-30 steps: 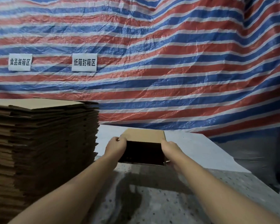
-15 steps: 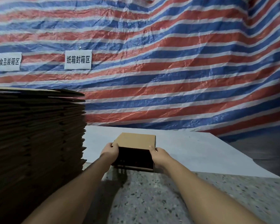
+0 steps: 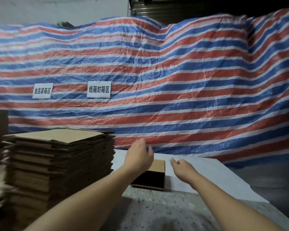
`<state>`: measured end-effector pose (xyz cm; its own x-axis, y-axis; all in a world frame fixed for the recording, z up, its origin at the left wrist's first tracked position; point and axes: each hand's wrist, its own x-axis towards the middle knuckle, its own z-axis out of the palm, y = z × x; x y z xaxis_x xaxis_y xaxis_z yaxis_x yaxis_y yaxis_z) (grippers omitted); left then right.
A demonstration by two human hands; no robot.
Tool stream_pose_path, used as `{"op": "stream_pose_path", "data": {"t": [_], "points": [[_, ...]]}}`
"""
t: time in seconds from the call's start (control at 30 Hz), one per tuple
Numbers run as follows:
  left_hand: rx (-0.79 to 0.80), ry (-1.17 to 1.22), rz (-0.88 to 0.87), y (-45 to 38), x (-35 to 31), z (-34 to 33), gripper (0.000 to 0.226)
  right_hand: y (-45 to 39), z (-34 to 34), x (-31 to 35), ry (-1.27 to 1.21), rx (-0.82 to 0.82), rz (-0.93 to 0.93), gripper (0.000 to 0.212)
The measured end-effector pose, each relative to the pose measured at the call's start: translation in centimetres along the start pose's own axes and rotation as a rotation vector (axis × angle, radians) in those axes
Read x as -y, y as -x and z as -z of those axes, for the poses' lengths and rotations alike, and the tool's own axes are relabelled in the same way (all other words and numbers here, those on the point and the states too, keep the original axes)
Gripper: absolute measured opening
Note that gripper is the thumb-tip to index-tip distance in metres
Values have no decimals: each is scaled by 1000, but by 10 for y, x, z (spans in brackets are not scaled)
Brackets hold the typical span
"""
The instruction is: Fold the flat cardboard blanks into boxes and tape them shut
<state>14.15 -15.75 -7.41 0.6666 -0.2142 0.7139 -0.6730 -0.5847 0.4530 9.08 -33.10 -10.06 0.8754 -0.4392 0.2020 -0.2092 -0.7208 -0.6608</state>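
Box (image 3: 154, 176) brown, folded, dark front face.

Two white paper signs hang on the striped tarp (image 3: 173, 90), side by side and apart. The left sign (image 3: 42, 91) reads 食品装箱区 (slightly blurred), and the right sign (image 3: 99, 89) reads 纸箱封箱区, both in black characters.

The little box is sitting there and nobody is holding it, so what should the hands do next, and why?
Probably reach the left hand over to the stack of flat cardboard blanks and take the top one. The small cardboard box sits on the white sheet, both hands are open and off it, the right hand too, and the stack lies just left of the left hand.
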Motion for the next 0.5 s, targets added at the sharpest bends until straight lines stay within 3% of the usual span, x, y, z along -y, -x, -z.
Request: {"op": "stream_pose_path", "data": {"t": [0.2, 0.43, 0.5], "points": [[-115, -458, -215, 10, -40, 130, 27, 79, 65, 46, 85, -74, 182, 44], [130, -944, 127, 23, -10, 209, 37, 126, 98, 64, 117, -82, 234, 40], [233, -949, 223, 34, 2, 213, 46, 135, 101, 64, 121, -67, 229, 42]]}}
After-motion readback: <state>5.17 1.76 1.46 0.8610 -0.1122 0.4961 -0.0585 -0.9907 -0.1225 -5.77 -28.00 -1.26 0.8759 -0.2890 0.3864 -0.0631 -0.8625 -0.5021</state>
